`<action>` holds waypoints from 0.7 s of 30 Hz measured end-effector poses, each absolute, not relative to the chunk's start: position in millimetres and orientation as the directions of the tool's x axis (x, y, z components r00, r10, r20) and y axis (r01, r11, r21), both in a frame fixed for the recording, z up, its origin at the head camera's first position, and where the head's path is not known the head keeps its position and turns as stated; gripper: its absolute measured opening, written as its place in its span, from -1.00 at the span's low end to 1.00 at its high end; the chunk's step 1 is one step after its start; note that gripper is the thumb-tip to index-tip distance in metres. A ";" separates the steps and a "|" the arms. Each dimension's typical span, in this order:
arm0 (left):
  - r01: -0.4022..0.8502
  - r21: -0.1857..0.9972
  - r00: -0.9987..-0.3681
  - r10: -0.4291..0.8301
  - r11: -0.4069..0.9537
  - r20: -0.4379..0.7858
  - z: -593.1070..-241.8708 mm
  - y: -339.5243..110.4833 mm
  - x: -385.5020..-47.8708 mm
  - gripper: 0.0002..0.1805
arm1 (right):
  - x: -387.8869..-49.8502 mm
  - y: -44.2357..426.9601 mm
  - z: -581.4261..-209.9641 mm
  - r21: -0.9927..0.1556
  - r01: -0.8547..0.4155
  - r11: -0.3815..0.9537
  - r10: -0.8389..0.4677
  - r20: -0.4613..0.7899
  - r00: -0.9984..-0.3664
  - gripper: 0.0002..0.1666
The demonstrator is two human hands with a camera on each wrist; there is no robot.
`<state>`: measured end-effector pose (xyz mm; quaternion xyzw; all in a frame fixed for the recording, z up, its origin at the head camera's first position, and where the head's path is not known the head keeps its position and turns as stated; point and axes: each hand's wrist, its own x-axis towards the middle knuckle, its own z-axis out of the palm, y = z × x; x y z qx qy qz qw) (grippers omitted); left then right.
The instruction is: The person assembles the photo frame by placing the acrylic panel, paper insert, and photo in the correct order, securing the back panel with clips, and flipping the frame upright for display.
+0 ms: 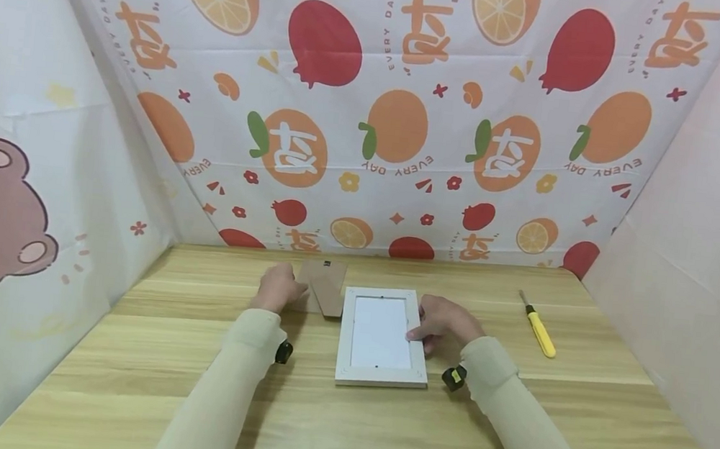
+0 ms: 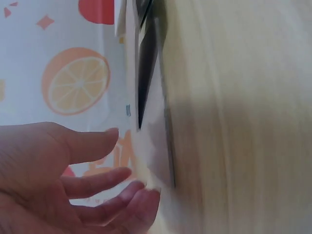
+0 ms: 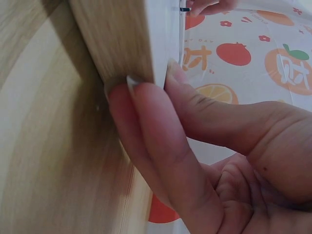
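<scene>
The right hand [image 1: 448,321] pinches the right edge of the frame [image 1: 382,335], mid-desk [image 1: 346,433]. The left hand [image 1: 277,287], fingers loosely extended, is just beside the brown board [image 1: 327,290], left of the frame's far end. A screwdriver [image 1: 541,334] lies far right.

"EVERY DAY" is printed repeatedly on the fruit-patterned backdrop [image 1: 383,115]; stylised characters [image 1: 427,30] there can't be read.
</scene>
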<state>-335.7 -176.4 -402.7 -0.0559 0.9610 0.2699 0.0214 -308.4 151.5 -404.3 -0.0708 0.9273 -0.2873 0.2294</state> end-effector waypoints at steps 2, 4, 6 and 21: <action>-0.139 0.524 -0.990 -0.118 0.840 -0.074 -405.1 -171.0 -337.3 -0.66 | -308.5 151.7 -404.4 -0.564 0.000 0.826 -0.262 -0.384 -0.886 -0.58; -0.166 0.515 -0.986 -0.147 0.841 -0.077 -408.2 -165.6 -338.2 -0.60 | -308.5 151.9 -404.8 -0.568 0.005 0.823 -0.260 -0.384 -0.886 -0.57; -0.185 0.494 -0.982 -0.172 0.849 -0.072 -411.6 -161.0 -339.3 -0.54 | -308.4 152.0 -405.1 -0.572 0.008 0.820 -0.259 -0.384 -0.886 -0.56; -0.287 0.392 -0.958 -0.268 0.874 -0.104 -411.5 -140.5 -342.6 -0.28 | -307.6 151.7 -407.1 -0.580 0.008 0.814 -0.260 -0.377 -0.889 -0.55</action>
